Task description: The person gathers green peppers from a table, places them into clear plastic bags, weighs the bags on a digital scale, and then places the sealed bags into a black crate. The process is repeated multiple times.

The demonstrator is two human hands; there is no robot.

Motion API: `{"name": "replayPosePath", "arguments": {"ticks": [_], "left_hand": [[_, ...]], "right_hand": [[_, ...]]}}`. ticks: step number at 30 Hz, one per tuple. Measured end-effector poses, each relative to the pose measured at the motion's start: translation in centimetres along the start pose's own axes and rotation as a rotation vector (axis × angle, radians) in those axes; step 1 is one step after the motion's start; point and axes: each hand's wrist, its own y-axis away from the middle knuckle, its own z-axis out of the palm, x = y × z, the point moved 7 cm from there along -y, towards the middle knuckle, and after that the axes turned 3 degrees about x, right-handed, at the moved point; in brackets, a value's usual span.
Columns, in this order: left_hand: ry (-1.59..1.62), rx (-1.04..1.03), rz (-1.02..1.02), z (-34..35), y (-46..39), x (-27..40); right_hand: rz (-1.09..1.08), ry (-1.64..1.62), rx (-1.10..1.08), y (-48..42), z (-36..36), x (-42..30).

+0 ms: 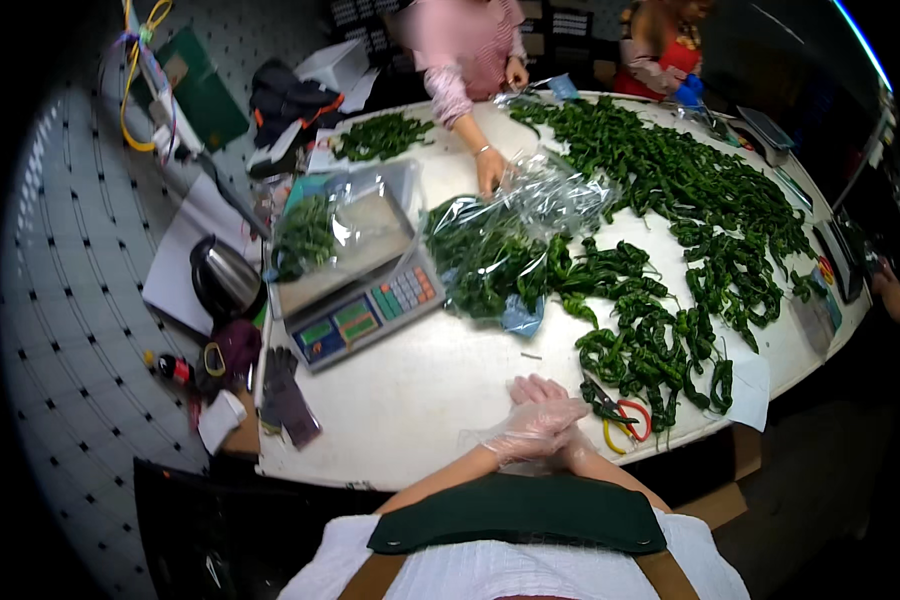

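My left hand, in a clear plastic glove, lies over my right hand at the near edge of the white table. The right hand is partly covered, and its finger state is hard to read. Nothing shows in the left. Just right of them lie scissors with red and yellow handles, beside loose green peppers. Farther off, a clear bag of green peppers sits next to a digital scale, which bears another bag of green peppers.
A co-worker's hand touches the bag from across the table. A large pepper heap spreads over the far right. A steel kettle and dark gloves are at left. Another person in blue gloves stands at the back.
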Motion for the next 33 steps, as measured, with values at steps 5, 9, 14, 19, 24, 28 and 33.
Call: {"name": "replayPosePath", "arguments": {"ticks": [5,9,14,19,24,28,33], "left_hand": [[-0.379,0.157,0.007,-0.7,4.3,-2.4],[-0.421,0.23,-0.193,-3.0,6.8,-4.0],[-0.502,0.302,-0.194,-4.8,9.0,-7.8],[-0.558,0.894,-0.547,-20.3,11.3,-11.6],[-0.832,0.843,-0.23,-29.4,1.9,-9.0],[-0.571,0.768,-0.759,-37.8,0.0,-15.6],[-0.199,1.24,0.214,-53.1,2.7,-1.0]], "right_hand": [[0.123,-0.11,-0.049,-0.8,-1.3,-0.1],[0.054,0.036,-0.097,-1.0,-1.1,-0.6],[0.088,0.019,-0.099,-1.9,-1.6,-1.2],[0.105,0.011,-0.102,-2.0,-1.8,-1.3],[0.127,0.01,-0.088,-2.0,-2.0,-0.8],[0.126,0.008,-0.114,-1.8,-1.7,-1.1],[0.154,-0.032,-0.112,-2.2,-2.0,-1.3]]}}
